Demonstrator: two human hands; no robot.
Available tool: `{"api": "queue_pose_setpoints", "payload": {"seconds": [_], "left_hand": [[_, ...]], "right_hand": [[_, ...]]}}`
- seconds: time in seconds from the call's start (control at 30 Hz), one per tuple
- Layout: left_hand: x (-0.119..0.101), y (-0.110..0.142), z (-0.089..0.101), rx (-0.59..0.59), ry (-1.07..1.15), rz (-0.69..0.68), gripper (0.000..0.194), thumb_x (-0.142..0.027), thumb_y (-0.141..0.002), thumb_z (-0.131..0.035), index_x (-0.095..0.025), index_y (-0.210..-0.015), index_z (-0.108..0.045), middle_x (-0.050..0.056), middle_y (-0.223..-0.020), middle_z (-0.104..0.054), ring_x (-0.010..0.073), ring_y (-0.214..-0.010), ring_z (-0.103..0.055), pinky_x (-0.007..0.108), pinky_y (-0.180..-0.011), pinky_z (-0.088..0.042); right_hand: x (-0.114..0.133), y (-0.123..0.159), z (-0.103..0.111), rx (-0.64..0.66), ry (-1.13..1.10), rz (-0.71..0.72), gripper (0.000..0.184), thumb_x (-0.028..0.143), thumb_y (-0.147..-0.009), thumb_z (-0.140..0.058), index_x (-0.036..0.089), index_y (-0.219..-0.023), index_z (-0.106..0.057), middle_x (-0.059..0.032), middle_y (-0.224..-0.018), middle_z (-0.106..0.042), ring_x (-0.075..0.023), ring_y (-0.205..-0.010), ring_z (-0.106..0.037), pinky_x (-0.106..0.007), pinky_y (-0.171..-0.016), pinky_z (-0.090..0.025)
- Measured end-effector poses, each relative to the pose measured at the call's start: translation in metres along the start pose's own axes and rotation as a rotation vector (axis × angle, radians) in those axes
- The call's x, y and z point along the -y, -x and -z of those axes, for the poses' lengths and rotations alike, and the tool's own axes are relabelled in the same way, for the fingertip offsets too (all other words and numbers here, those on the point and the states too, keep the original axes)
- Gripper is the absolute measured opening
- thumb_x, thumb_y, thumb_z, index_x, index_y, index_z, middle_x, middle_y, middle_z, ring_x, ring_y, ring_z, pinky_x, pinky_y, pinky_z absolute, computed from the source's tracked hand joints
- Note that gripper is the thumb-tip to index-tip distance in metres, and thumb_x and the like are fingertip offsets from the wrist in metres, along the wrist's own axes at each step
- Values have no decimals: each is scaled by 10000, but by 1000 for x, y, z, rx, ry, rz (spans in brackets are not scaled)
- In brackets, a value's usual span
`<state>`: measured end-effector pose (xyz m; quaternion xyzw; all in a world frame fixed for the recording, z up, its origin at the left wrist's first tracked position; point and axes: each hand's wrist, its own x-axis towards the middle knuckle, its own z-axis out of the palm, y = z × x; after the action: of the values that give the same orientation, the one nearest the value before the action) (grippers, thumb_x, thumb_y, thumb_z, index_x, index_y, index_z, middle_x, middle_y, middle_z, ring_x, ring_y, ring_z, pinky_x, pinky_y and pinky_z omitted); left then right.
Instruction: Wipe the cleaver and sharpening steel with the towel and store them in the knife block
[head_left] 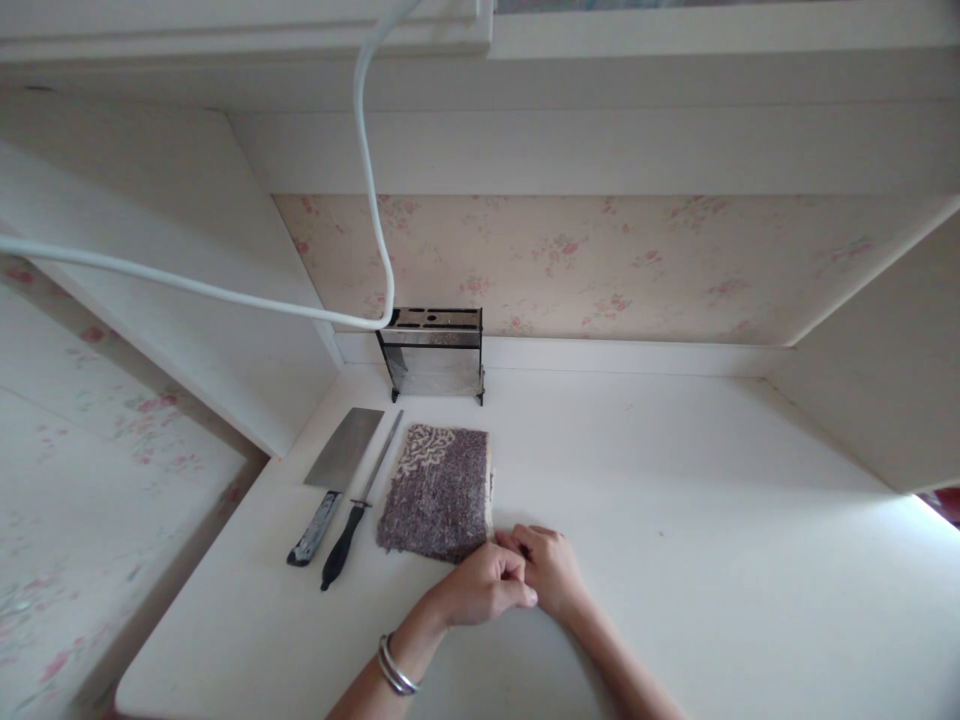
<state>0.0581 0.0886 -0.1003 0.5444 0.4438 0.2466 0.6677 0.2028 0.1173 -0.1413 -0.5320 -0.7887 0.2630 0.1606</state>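
Note:
My left hand, with silver bangles on the wrist, is closed, its fingers curled against my right hand. Both rest on the white tabletop, and nothing shows in either. The right hand's fingers are curled too. Just beyond them lies a folded purple-brown cloth with a cream pattern at one corner; my left hand is at its near right corner. To the left of the cloth lie a sharpening steel with a black handle and a cleaver with a worn dark handle.
A knife block with slots on top and clear sides stands at the back against the wall. A white cable hangs from above, bends by the block and runs left. Side panels and an overhead cabinet surround the white tabletop.

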Motion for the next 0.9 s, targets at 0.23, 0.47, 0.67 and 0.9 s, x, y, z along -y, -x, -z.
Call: {"api": "queue_pose_setpoints", "payload": {"seconds": [0.23,0.47,0.67,0.9], "left_hand": [[0,1,-1,1,6,-7,328,-203,-694,-634,-180,-523,-356,-81,-488,-292,68,-488,-234,254,-450,-145],[-2,2,0,-1,8,-12,322,-206,-698,-632,-182,-526,-361,-81,-487,-298,69,-485,-242,254,-450,-152],[-1,1,-1,3,10,-13,324,-208,-700,-632,-183,-528,-358,-79,-489,-305,70,-490,-249,255,-452,-154],[1,-1,0,-5,7,-14,322,-207,-698,-634,-183,-529,-361,-79,-486,-303,69,-490,-250,257,-454,-151]], "right_hand": [[0,0,1,2,-2,12,316,313,-856,-487,169,-580,-540,2,-570,-552,-76,-538,-423,-216,-540,-187],[-3,1,-3,-19,3,12,380,382,-890,-453,169,-582,-513,-1,-575,-541,-79,-550,-436,-217,-543,-187],[-2,1,-2,-18,1,14,391,388,-893,-453,166,-574,-492,6,-561,-529,-73,-540,-428,-218,-542,-187],[-2,0,-3,-23,5,7,403,409,-895,-447,166,-576,-493,3,-564,-536,-73,-538,-423,-217,-541,-184]]}}
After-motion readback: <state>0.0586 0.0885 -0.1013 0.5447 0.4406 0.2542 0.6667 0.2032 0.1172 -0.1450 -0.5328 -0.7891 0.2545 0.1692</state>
